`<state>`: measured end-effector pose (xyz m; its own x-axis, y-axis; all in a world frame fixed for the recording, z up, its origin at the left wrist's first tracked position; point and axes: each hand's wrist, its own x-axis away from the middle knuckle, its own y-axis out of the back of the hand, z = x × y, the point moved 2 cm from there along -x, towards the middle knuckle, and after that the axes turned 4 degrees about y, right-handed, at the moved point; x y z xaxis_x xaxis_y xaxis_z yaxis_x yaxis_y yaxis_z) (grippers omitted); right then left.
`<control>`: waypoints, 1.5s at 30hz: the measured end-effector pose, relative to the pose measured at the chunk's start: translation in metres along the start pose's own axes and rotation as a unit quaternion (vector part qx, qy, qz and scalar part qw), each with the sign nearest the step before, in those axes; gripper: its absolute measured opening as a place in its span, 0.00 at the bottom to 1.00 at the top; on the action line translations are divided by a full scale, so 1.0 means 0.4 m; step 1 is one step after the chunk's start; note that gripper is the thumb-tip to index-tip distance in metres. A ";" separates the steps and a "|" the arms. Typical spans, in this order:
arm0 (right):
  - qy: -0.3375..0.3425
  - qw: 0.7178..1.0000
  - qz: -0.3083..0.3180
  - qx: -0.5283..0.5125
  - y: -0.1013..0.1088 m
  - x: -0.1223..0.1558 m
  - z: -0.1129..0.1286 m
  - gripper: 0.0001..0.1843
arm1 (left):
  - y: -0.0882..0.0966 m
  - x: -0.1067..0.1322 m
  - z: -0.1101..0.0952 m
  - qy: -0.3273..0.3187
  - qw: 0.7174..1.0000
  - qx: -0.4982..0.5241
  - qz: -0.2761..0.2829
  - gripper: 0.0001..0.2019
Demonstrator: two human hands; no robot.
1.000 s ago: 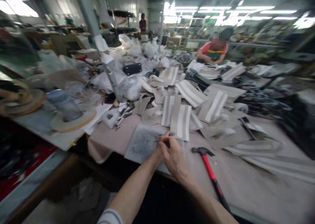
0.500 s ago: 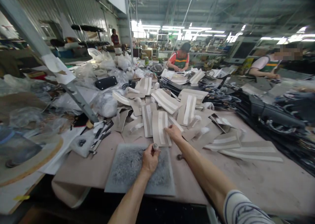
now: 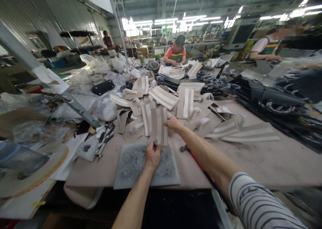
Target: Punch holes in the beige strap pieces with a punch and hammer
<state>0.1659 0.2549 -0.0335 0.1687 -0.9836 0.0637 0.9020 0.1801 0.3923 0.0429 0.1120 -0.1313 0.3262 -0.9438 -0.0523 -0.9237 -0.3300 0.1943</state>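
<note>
My left hand is closed around a small metal cylinder, a punch-like tool, held over a scuffed grey pad at the table's near edge. My right hand reaches forward and pinches the upper edge of a beige leather piece with white stripes, lifted slightly so its lower end hangs over the pad. A red-handled hammer lies on the table under my right forearm, mostly hidden.
Several more striped beige pieces are heaped behind. Black parts are stacked at right, plastic bags and a slanted metal post at left. Co-workers sit at the far end and right.
My right hand has reached from beside the left hand to the pile, taken a striped piece and drawn it toward the pad. The view swung right. The left hand keeps the tool.
</note>
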 end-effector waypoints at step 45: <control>0.131 0.919 -0.127 0.351 0.151 0.514 -0.373 0.16 | -0.054 -0.017 -0.013 0.065 0.986 0.127 0.092 0.14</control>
<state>0.3145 0.0649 -0.1336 0.1607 -0.9406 -0.2990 0.4632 -0.1956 0.8644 0.0616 0.1254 -0.1301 0.1568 -0.9835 0.0901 -0.9847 -0.1627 -0.0627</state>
